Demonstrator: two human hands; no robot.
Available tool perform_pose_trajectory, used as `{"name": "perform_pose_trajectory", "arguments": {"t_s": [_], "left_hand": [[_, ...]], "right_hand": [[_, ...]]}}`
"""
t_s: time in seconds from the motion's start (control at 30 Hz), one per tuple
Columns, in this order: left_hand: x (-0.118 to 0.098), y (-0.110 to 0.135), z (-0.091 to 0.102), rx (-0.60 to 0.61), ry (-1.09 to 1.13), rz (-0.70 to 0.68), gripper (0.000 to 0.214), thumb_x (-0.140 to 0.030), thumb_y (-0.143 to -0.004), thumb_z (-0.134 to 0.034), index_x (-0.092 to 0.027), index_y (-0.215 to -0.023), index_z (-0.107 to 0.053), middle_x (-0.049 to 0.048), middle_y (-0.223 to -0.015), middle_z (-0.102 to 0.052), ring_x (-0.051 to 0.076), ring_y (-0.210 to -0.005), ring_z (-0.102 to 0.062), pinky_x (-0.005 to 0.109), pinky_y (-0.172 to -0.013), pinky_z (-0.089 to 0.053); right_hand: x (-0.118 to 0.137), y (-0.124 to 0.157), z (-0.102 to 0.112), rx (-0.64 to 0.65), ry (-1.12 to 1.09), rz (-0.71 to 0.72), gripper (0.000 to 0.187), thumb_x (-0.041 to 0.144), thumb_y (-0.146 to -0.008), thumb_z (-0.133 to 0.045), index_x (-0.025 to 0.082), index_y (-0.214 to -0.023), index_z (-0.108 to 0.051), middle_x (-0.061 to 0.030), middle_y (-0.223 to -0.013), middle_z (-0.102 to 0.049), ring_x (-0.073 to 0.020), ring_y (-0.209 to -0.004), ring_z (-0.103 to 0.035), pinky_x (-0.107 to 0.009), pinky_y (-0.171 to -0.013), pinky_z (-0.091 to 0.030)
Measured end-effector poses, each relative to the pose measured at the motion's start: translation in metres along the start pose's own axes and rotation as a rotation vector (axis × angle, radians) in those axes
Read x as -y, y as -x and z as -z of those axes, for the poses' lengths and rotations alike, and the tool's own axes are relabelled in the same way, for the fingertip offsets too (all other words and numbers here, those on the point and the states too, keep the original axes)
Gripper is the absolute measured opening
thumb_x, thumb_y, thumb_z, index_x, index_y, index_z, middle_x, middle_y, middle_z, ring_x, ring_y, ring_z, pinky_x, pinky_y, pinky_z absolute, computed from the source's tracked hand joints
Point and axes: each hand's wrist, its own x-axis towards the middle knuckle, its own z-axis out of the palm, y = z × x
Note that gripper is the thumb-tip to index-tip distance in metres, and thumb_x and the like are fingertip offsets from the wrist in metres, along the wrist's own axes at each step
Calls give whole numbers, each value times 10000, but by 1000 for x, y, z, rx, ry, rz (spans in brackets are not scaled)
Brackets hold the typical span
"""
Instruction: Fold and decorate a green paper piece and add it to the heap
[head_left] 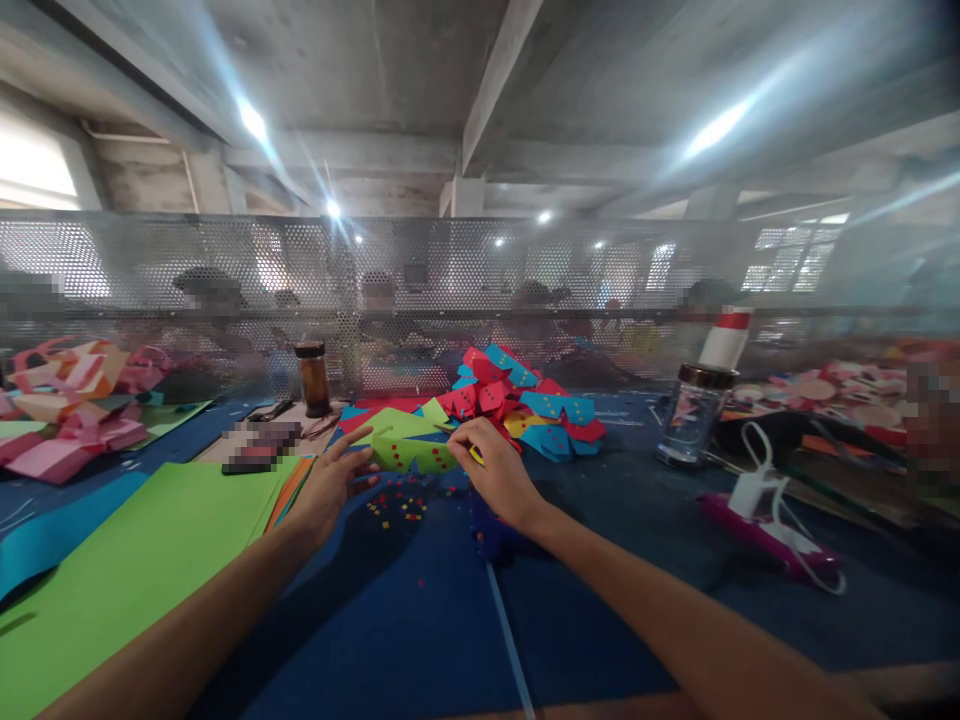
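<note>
A green folded paper piece (409,455), dotted with small red squares, is in front of me above the blue table. My right hand (499,470) is closed on its right end, fingers pinched; a bit of yellow shows at the fingertips. At its left end, my left hand (337,485) has its fingers stretched apart; whether they touch the paper I cannot tell. Below the piece lie scattered small red and yellow squares (397,508). Behind it is a pile of red, blue and yellow dotted paper pieces (559,407). A dark blue object (491,535) sits partly hidden under my right hand.
Green paper sheets (165,540) and a blue strip (67,525) lie left. Beyond them are a phone (259,448), a brown bottle (313,380) and pink paper shapes (75,420). A glass jar (694,415) and purple power strip (772,535) stand right. A perforated screen (427,290) spans the back.
</note>
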Motion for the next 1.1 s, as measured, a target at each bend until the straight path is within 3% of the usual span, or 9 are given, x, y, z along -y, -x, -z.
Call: {"name": "perform_pose_trajectory", "arguments": {"t_s": [0.23,0.43,0.83,0.97,1.1], "left_hand": [[-1,8,-9,-110,-73,26,395,-146,-739,-695,-188,-1111,-570,48,-881,-692,162,-722,-676,282,-666,-540],[2,14,-13,-63,-138,56,399,-198,-752,-692,-170,-1124,-551,91,-978,-703,157,-720,-663,273,-645,-527],[1,17,-15,-51,-189,59,443,-237,-707,-727,-157,-1118,-583,86,-925,-715,186,-741,-661,294,-656,-511],[1,18,-17,-50,-210,51,462,-253,-697,-746,-152,-1116,-579,82,-894,-717,181,-731,-659,289,-666,-507],[3,18,-16,-40,-211,52,439,-245,-711,-723,-149,-1113,-575,85,-897,-717,180,-708,-658,296,-658,-511]], "right_hand": [[-3,-3,2,-14,-27,-47,143,253,-929,-514,202,-828,-601,-60,-944,-603,-189,-891,-581,-336,-837,-470],[-18,-18,10,-52,-68,-99,134,278,-902,-531,191,-842,-613,-55,-919,-616,-165,-829,-595,-301,-780,-490],[-86,-83,93,-102,174,-286,195,306,-843,-561,163,-843,-693,-50,-815,-689,-188,-794,-616,-275,-729,-455],[-105,-96,111,-105,215,-346,203,274,-852,-547,154,-806,-705,-46,-758,-707,-179,-730,-621,-248,-666,-442],[-125,-106,120,-110,246,-420,160,237,-862,-567,154,-840,-702,-52,-814,-719,-180,-782,-632,-254,-720,-458]]}}
